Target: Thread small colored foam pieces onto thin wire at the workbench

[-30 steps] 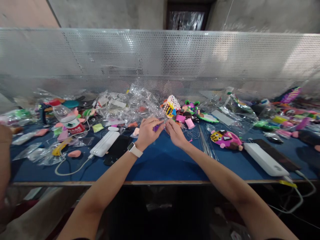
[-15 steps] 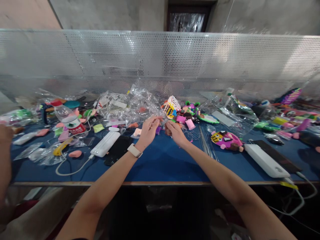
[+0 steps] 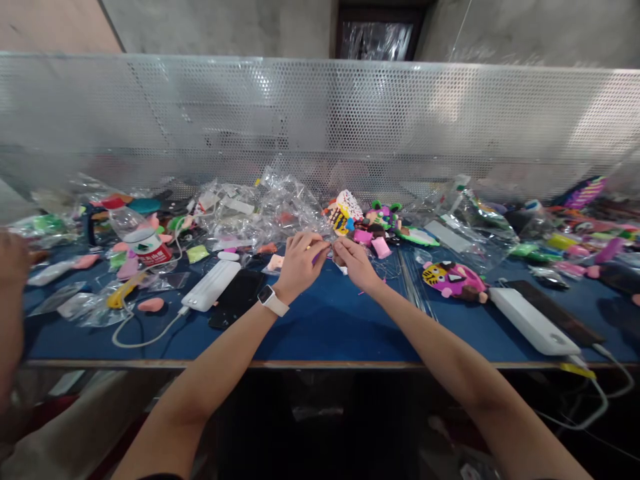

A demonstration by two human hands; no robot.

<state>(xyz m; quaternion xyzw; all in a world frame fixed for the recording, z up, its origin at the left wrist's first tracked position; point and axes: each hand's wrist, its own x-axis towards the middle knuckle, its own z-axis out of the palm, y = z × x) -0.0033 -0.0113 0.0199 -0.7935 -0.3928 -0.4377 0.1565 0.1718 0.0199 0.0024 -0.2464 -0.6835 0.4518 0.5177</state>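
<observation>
My left hand (image 3: 299,263), with a white watch (image 3: 273,301) on the wrist, is curled over the blue tabletop (image 3: 320,327) and pinches a small purple piece (image 3: 317,255). My right hand (image 3: 354,261) meets it fingertip to fingertip, also pinched, with something small and white showing under its fingers. Both hands sit just in front of a heap of crumpled clear plastic bags (image 3: 265,210). Small coloured toy figures (image 3: 367,223) lie right behind my right hand.
A white power bank (image 3: 211,285) and a black phone (image 3: 236,299) lie left of my hands; another power bank (image 3: 532,320) and a pink tiger toy (image 3: 453,278) lie right. A bottle (image 3: 137,237) stands far left. A perforated metal screen (image 3: 320,120) backs the table. Another person's arm (image 3: 10,293) shows at the left edge.
My two hands have stayed together at the same spot, fingers shifting on the small purple piece. The view has tilted slightly.
</observation>
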